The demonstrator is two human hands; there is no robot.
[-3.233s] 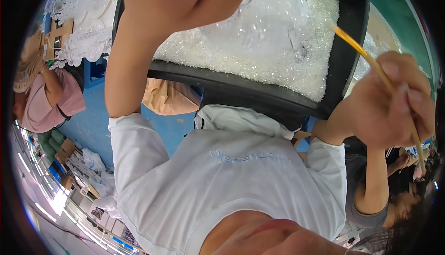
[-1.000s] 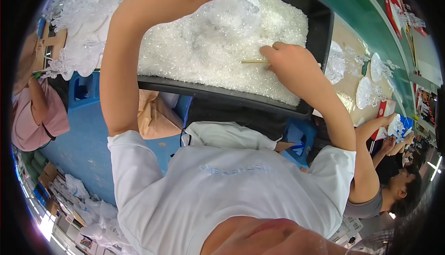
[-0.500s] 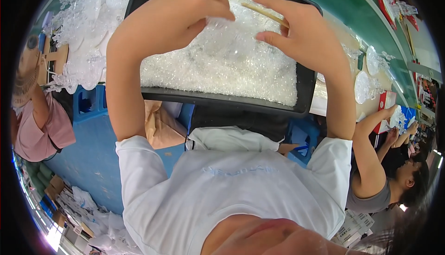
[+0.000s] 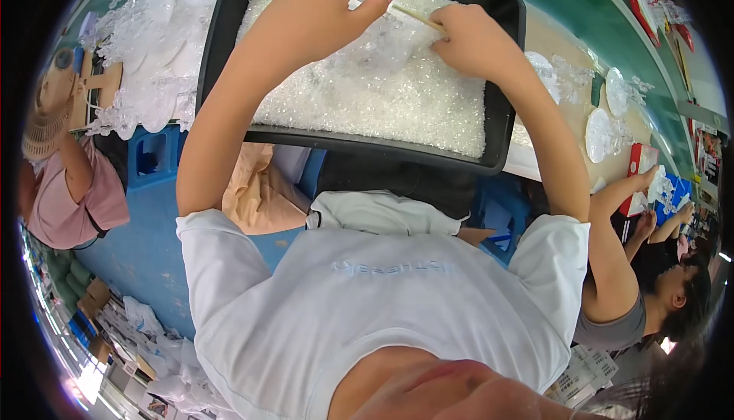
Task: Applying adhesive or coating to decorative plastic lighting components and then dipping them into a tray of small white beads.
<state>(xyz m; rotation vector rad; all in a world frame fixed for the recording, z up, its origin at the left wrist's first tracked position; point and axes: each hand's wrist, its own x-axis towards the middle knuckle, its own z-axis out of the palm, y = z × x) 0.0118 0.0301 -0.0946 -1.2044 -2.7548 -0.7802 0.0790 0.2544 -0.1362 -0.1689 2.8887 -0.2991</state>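
The left hand was bent over the far left part of a black tray, its thumb and fingers closed on the top of a clear piece; the back of the hand hid part of that grip. The clear piece was over the middle of the tray, toward its far side, above a thick bed of glittering clear granules, and its outline was hard to tell from them. The right hand, at the right of the tray, had its fingers pinched around a thin pale stick, whose far end pointed left toward the clear piece; whether the two touched could not be told. Left of the tray lay a crowded heap of clear ornaments, and to its right stood a few round clear pieces, with a red and white box nearer. Crumpled brown paper was below the tray's near left side, beside a blue stool farther left. A co-worker in a grey top was at the right, and another in pink at the left.
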